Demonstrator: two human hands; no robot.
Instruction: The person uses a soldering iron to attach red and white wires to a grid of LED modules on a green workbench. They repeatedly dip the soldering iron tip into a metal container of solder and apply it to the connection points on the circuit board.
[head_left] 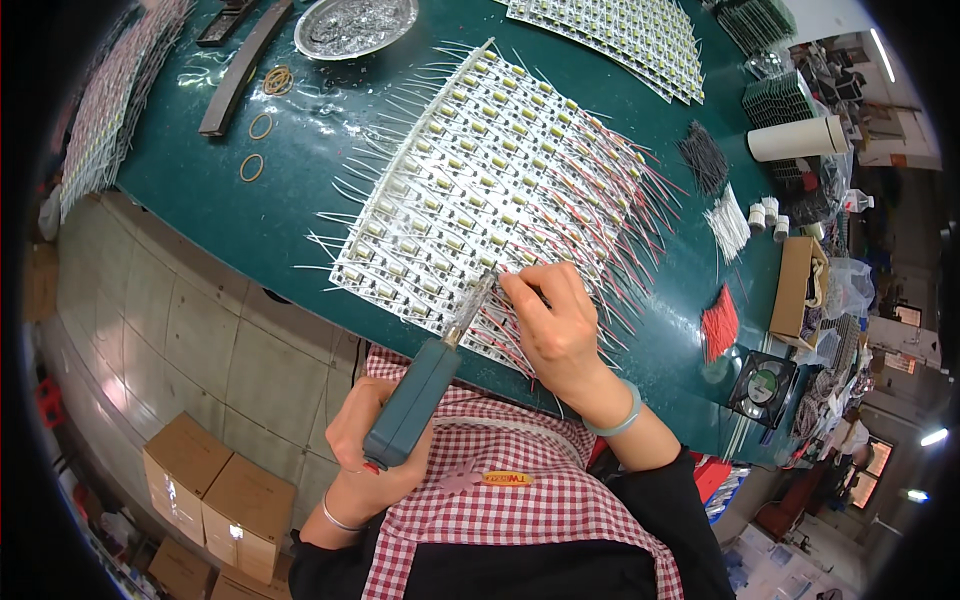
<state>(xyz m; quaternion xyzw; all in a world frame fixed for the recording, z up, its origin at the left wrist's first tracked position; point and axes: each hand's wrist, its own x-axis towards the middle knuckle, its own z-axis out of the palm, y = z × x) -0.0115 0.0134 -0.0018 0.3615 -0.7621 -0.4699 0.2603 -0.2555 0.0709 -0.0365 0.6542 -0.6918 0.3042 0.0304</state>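
My left hand is wrapped round the green body of a soldering gun. Its metal tip points up and right and meets a panel of small white circuit boards, or hovers just over it. Right beside the tip, my right hand is closed in a pinch on what looks like a thin wire, mostly hidden by the fingers. Rows of yellowish components cover the panel. White wires stick out along its left edge, and many red and white wires fan out on its right side.
Bundles of black wires, white wires and red wires lie to the right on the green table. A round metal dish, rubber bands and more board panels are farther back. Cardboard boxes stand on the floor at left.
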